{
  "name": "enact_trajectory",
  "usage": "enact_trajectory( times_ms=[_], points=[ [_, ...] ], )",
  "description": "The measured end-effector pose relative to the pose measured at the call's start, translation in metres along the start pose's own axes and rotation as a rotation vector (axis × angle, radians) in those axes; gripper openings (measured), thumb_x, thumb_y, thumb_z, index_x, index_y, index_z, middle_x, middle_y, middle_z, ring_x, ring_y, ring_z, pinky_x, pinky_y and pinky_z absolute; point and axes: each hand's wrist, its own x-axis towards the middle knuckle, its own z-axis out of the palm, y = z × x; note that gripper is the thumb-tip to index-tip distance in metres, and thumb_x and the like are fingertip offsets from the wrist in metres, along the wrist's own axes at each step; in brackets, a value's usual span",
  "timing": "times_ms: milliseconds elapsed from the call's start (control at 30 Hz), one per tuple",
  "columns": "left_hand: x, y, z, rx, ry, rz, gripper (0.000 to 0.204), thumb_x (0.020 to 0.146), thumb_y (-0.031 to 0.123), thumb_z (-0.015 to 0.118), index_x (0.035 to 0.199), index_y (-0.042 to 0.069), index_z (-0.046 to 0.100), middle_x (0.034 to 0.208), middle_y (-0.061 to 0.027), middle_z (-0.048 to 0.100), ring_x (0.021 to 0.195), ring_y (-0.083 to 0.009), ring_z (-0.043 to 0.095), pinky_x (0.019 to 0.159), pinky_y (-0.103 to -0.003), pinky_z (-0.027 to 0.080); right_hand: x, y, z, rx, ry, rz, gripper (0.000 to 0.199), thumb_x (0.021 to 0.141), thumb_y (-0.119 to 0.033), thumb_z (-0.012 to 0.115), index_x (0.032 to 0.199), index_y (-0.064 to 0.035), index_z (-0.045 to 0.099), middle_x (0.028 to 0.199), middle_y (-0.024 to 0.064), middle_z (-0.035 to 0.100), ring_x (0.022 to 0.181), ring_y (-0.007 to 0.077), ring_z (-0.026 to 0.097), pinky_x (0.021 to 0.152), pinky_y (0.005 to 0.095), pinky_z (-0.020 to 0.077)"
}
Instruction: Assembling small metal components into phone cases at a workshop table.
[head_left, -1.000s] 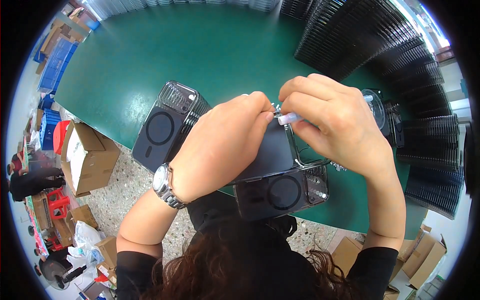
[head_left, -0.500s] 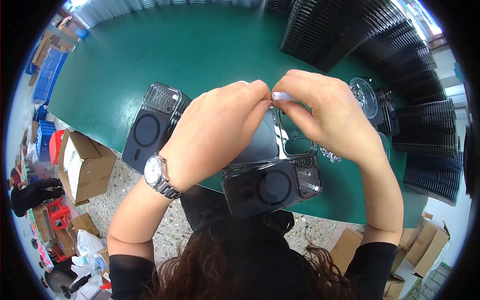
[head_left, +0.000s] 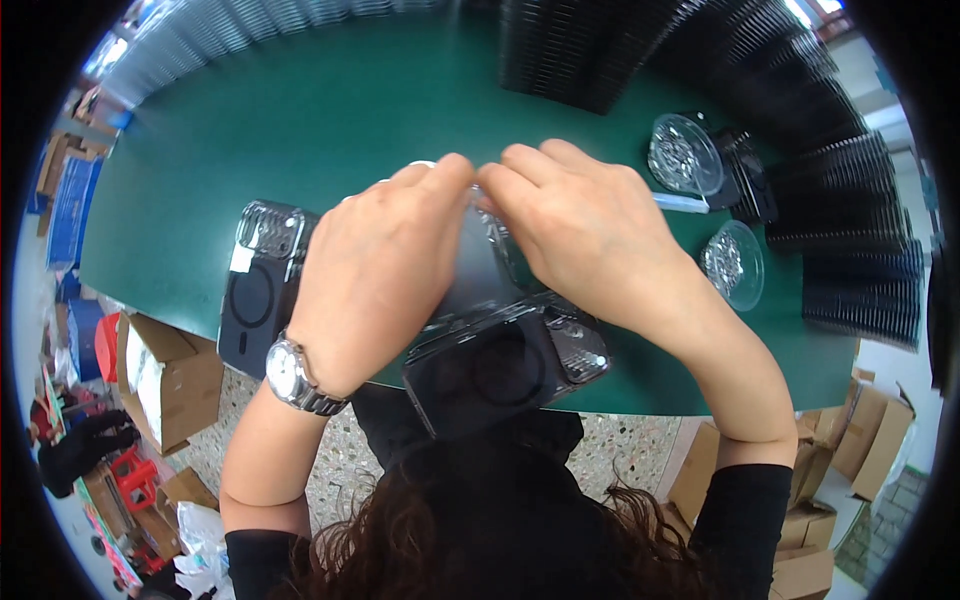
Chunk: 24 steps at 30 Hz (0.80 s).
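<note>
Two bare hands are meeting at their fingertips over a dark translucent phone case (head_left: 478, 280), which they are holding just above the near edge of the green-topped desk (head_left: 330, 120). Left hand (head_left: 375, 265), wearing a silver metal wristwatch (head_left: 290, 375), is covering the case's left side with fingers curled and pinched at its far edge; right hand (head_left: 590, 235) is pinching the same edge from the other side, so both are clamped on the case. Another dark ringed phone case (head_left: 505, 370) is lying beneath it at the desk's rim, and a third dark case (head_left: 255, 290) is resting to the left. Judging by the grip, the step in hand is peeling or fitting something thin at the case's far edge; what exactly sits between the fingertips is hidden. Next move is likely calling for a steady pull along that edge while keeping the case level
</note>
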Motion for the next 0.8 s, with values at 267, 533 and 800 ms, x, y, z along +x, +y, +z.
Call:
enact_trajectory(
  times_ms=[267,533,800],
  points=[
    [0.006,-0.003,0.006,0.015,0.103,-0.008,0.014,0.102,0.012,0.065,0.114,0.007,0.070,0.092,-0.0170,0.071,0.082,-0.0373,0.071,0.074,-0.044,0.056,-0.014,0.031,-0.013,0.256,0.046,0.140,0.028,0.102,-0.030,0.067,0.104,-0.0028,0.070,0.099,0.0153,0.068,0.096,0.0364,0.070,0.079,0.0471,0.0569],
    [-0.004,-0.016,-0.001,-0.362,0.348,-0.179,0.015,0.109,0.010,0.061,0.112,-0.001,0.070,0.093,-0.0032,0.070,0.084,-0.0067,0.059,0.078,-0.025,0.049,-0.108,0.072,-0.012,0.339,0.102,0.670,0.020,0.097,-0.013,0.069,0.109,0.0013,0.076,0.102,0.0197,0.074,0.094,0.0363,0.073,0.085,0.0438,0.0558],
    [-0.007,-0.013,0.003,-0.342,0.264,-0.214,0.013,0.107,0.007,0.062,0.108,-0.003,0.069,0.093,-0.0053,0.070,0.086,-0.0108,0.063,0.080,-0.026,0.050,-0.107,0.058,0.031,0.091,-0.189,0.636,0.015,0.091,-0.011,0.071,0.102,-0.0055,0.078,0.102,0.0150,0.070,0.095,0.0386,0.071,0.084,0.0508,0.0573]
  ],
)
